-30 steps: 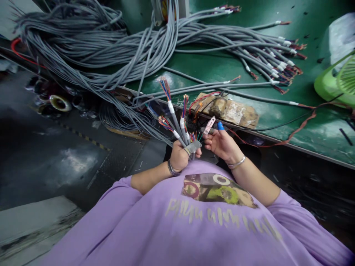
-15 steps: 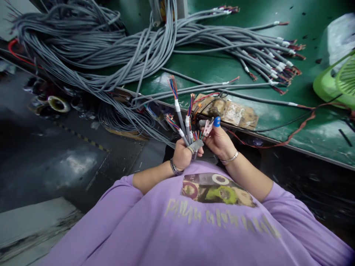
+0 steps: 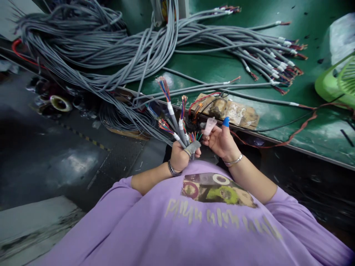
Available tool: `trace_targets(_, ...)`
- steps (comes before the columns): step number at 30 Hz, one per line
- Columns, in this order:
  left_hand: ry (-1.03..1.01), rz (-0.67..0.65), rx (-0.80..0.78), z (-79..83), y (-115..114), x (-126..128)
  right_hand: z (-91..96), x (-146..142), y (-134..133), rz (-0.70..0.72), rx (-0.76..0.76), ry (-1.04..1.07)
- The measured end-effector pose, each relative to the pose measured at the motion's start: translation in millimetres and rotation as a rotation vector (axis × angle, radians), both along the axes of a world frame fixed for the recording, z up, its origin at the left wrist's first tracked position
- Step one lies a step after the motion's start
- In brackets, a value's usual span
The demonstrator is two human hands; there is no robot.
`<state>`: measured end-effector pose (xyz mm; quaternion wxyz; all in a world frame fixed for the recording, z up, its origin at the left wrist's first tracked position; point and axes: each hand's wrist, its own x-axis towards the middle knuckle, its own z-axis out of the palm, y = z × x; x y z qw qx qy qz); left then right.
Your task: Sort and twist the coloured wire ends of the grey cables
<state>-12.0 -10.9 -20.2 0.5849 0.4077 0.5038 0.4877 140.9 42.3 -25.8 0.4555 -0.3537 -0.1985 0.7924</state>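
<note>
My left hand [image 3: 181, 155] is closed around several grey cables [image 3: 173, 120] in front of my body. Their white-taped ends fan upward, with thin coloured wires splaying out of the tips. A grey wrap covers the thumb, which presses across the bundle. Close to that thumb, short multicoloured wires [image 3: 194, 136] stick out of another cable end. On the right, my right hand [image 3: 222, 142] holds a small pink clip like a clothes peg [image 3: 209, 126] at its fingers. Its thumb, in a blue finger cot [image 3: 226, 121], stands raised away from the clip.
A thick heap of grey cables [image 3: 91, 51] lies over the green table [image 3: 249, 66], stripped ends pointing right. A worn cardboard-like block [image 3: 235, 112] sits at the table edge, with red and black cords nearby. A green fan [image 3: 337, 79] stands at right; wire spools [image 3: 60, 103] lie lower left.
My right thumb has lifted off the pink clip, and the hand has shifted slightly right and turned more palm up. My left hand and its cables have moved a little left.
</note>
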Motion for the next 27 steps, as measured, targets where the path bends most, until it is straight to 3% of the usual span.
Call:
trace_targets(9, 0.067, 0.066, 0.118, 6.0, 9, 6, 2.7, -4, -1, -0.088, 0.075, -0.043)
trace_targets(19, 0.11, 0.073, 0.104, 11.1, 12, 11, -4.5, -14, 7, -0.094, 0.045, -0.008)
trace_targets(27, 0.119, 0.074, 0.064, 8.7, 11, 11, -10.8, -20, 11, -0.2, -0.005, 0.013)
